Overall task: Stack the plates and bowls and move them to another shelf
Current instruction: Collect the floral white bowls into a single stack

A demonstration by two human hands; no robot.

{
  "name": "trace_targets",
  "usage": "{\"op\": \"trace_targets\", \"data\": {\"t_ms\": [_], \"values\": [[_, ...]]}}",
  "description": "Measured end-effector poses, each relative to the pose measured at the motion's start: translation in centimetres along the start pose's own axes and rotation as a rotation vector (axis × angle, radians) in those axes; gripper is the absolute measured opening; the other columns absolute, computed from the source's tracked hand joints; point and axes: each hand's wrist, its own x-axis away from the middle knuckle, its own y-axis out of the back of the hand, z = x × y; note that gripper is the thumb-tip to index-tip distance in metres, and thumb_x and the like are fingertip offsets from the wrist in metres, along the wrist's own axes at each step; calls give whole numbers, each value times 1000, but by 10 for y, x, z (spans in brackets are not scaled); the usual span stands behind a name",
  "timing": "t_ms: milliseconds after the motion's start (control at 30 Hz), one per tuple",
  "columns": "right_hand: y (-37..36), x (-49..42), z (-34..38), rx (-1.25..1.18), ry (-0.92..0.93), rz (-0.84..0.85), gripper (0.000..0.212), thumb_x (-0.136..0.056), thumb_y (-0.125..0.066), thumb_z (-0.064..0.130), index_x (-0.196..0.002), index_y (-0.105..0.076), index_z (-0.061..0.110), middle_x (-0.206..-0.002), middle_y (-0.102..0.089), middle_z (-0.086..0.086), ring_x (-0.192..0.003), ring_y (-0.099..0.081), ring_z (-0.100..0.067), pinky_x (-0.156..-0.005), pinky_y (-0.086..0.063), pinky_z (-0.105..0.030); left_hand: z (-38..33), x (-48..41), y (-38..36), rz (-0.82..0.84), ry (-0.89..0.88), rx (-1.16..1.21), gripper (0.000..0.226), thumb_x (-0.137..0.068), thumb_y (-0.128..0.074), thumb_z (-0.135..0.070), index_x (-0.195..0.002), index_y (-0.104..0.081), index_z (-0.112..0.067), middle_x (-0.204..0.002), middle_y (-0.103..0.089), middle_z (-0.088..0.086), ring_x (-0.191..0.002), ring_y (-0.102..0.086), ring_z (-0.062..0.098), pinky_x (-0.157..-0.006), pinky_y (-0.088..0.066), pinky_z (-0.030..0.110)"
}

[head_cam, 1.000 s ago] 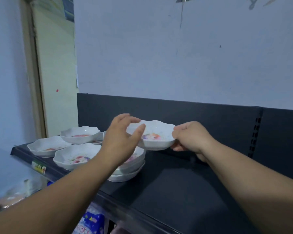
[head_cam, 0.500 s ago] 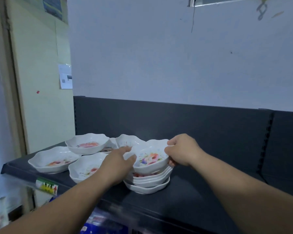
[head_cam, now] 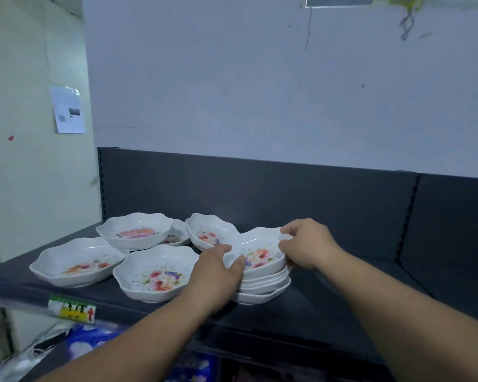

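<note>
A stack of white scalloped bowls (head_cam: 262, 288) stands on the dark shelf (head_cam: 329, 293). The top bowl (head_cam: 260, 253), with a flower print inside, sits on the stack. My left hand (head_cam: 217, 271) grips its left rim and my right hand (head_cam: 307, 244) pinches its right rim. Several single flowered bowls lie to the left: one in front (head_cam: 155, 274), one at the far left (head_cam: 75, 261), one behind them (head_cam: 134, 230), another (head_cam: 207, 232) behind my left hand, and one small bowl (head_cam: 177, 234) partly hidden.
The shelf's dark back panel (head_cam: 287, 194) rises behind the bowls. A yellow-green price label (head_cam: 72, 308) sticks to the shelf's front edge. Packaged goods (head_cam: 86, 340) lie on the level below. A paper sheet (head_cam: 68, 108) hangs on the cream wall at left.
Both hands have lowered the flowered bowl from the air onto the stack. The view has shifted so more of the shelf and the loose bowls shows.
</note>
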Motion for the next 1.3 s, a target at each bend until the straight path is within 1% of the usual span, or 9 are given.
{"op": "trace_targets", "data": {"t_ms": [167, 267, 600, 833, 900, 1000, 1100, 1167, 1300], "values": [[6, -5, -11, 35, -28, -18, 46, -81, -54, 12, -125, -62, 23, -126, -61, -3, -74, -71, -21, -79, -60, -36, -7, -1, -12, 19, 1, 44, 49, -94, -50, -40, -138, -44, -21, -147, -40, 0, -134, -38, 16, -108, -27, 25], [8, -10, -18, 27, -40, -31, 45, -81, -55, 11, -124, -63, 22, -126, -60, -3, -76, -72, -23, -78, -61, -37, -10, -3, -19, 32, 7, 51, 49, -93, -51, -41, -137, -45, -22, -145, -41, -1, -128, -45, 18, -109, -31, 28], [15, -22, -29, 3, -70, -38, 29, -83, -58, 17, -112, -63, 22, -107, -64, 0, -72, -72, -21, -78, -60, -37, -12, -11, -30, 49, 2, 6, 54, -93, -50, -43, -140, -41, -20, -144, -44, 2, -126, -47, 19, -108, -34, 31], [17, -22, -26, 80, -46, -66, 32, -84, -59, 23, -115, -65, 22, -112, -65, 2, -86, -67, -19, -78, -57, -32, -6, -15, -23, 49, -7, -40, 58, -94, -49, -42, -144, -36, -17, -147, -43, 4, -133, -40, 19, -111, -30, 29], [18, -19, -20, 136, -17, -85, 32, -85, -58, 25, -116, -64, 25, -112, -64, 6, -94, -63, -17, -80, -55, -31, -4, -14, -17, 25, -24, -30, 55, -94, -49, -41, -143, -37, -18, -147, -42, 3, -132, -42, 18, -109, -31, 29], [14, -12, -5, 181, 41, -108, 22, -86, -57, 24, -106, -66, 29, -100, -63, 12, -99, -61, -17, -84, -55, -35, -2, -13, -2, -51, -67, -35, 50, -94, -49, -39, -140, -42, -19, -145, -43, 0, -128, -46, 16, -106, -32, 27], [-2, -3, 15, 139, 108, -95, 27, -85, -57, 24, -109, -68, 21, -95, -67, 10, -96, -65, -19, -85, -57, -39, 7, -12, 21, -146, -112, -61, 45, -95, -50, -35, -137, -46, -20, -140, -48, -2, -128, -44, 13, -104, -31, 25], [-17, 2, 30, 102, 153, -58, 25, -84, -58, 26, -106, -69, 24, -93, -70, 9, -90, -67, -18, -83, -57, -39, 19, -11, 40, -196, -107, -89, 44, -94, -51, -32, -136, -47, -19, -139, -48, -2, -129, -43, 13, -103, -29, 22], [-50, 9, 57, 59, 235, 35, 29, -84, -60, 31, -112, -66, 29, -98, -69, 8, -89, -64, -14, -84, -54, -33, 52, -5, 74, -230, -9, -174, 46, -93, -53, -28, -137, -46, -17, -144, -44, 1, -134, -38, 14, -106, -27, 24]]}}
